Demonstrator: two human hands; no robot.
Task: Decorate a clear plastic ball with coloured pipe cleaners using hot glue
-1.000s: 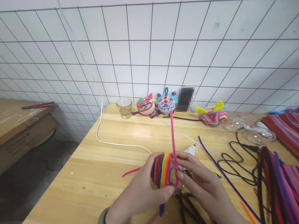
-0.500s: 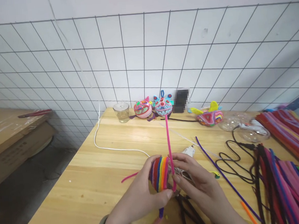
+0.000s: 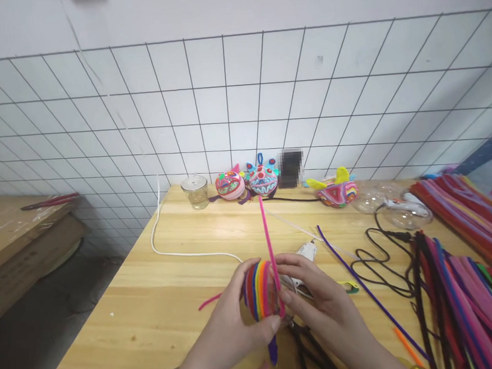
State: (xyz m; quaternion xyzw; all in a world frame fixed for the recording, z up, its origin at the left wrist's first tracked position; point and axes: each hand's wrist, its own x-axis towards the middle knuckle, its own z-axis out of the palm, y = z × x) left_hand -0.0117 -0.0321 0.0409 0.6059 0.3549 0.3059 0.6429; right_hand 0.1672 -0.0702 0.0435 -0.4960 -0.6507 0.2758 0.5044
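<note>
Ball (image 3: 257, 290) is left of the gun (image 3: 307, 251) and nearer to me, over the table (image 3: 153, 303); resting or lifted, can't tell, hands cover the underside. Should be light, probably a hollow shell, easy to turn. Stripes (image 3: 255, 290) look fuzzy, so good grip, a bit of squash. Bare side, facing the gun, looks smooth and see-through: I'd expect it stiff, slippery, maybe crackable under a hard squeeze. Best hold is a loose cup across the stripes, thumb low, pressure even, nothing dragging the rows sideways. Pink strip (image 3: 269, 242) should be soft, bendy, next to no weight; pinch close to the ball, since the free end would just flop.

Left hand (image 3: 234, 323) is curled round the ball on the side away from the gun, thumb along the lower edge. Right hand (image 3: 321, 297), just on my side of the gun, has thumb and fingers pinching the strip in against the bare side. Purple tail (image 3: 273, 351) hangs below the ball, nearer me than the gun.

Versus half a second ago: view swung slightly up and right. Strip leans more, tip farther left of the gun. Tail has shifted toward the gun's side under the ball, so the ball has probably been turned a little. Same two-hand hold otherwise; gun hasn't visibly moved on the table.
</note>
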